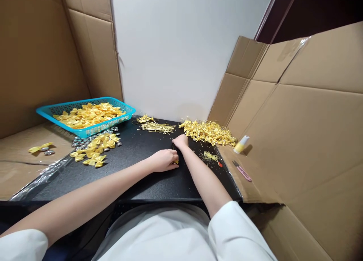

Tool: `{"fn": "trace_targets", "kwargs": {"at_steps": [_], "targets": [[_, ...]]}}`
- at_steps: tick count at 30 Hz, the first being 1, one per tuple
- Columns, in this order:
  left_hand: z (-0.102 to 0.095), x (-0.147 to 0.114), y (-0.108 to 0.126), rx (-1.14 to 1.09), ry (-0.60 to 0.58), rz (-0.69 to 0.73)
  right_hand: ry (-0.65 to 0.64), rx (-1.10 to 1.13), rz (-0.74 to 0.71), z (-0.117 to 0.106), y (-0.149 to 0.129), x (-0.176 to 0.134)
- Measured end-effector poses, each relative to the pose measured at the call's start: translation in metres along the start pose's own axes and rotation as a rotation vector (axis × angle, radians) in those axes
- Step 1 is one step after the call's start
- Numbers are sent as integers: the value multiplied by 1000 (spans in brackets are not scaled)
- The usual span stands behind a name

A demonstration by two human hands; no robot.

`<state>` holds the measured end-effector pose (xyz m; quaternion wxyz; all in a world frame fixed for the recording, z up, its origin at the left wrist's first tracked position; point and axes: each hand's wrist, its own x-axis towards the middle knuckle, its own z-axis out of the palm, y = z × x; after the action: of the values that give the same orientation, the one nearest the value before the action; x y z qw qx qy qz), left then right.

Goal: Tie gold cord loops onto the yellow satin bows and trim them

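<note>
My left hand (166, 160) is closed, its fingers round a small yellow ribbon bow (176, 162), most of which the fingers hide. Just beyond it, my right hand (180, 141) is pinched shut, with a thin gold cord (173, 147) running down from its fingertips toward the left hand. Both hands are low over the black tabletop (130, 178). Behind them lies a bundle of straight gold cords (159, 127). To the right of that is a heap of yellow bows with gold cord loops (208, 132).
A turquoise basket (85, 132) of yellow bows stands at the left. Before it lie loose bows (95, 159) and silvery buttons (82, 142). At right are thread scraps (210, 156), pink thread snips (242, 171) and a spool of yellow thread (241, 144). Cardboard walls (297, 140) flank the table.
</note>
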<state>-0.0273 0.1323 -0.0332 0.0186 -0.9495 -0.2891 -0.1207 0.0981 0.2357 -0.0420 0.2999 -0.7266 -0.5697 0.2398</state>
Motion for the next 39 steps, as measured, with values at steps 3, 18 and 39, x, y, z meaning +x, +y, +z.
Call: {"fn": "trace_targets", "kwargs": {"at_steps": [3, 18, 39], "targets": [[-2, -1, 0, -75, 22, -15, 13, -64, -22, 2, -1, 1], [-7, -11, -16, -356, 337, -183, -52, -328, -291, 8, -51, 7], [5, -8, -58, -97, 356, -708, -229, -568, -736, -39, -127, 22]]}}
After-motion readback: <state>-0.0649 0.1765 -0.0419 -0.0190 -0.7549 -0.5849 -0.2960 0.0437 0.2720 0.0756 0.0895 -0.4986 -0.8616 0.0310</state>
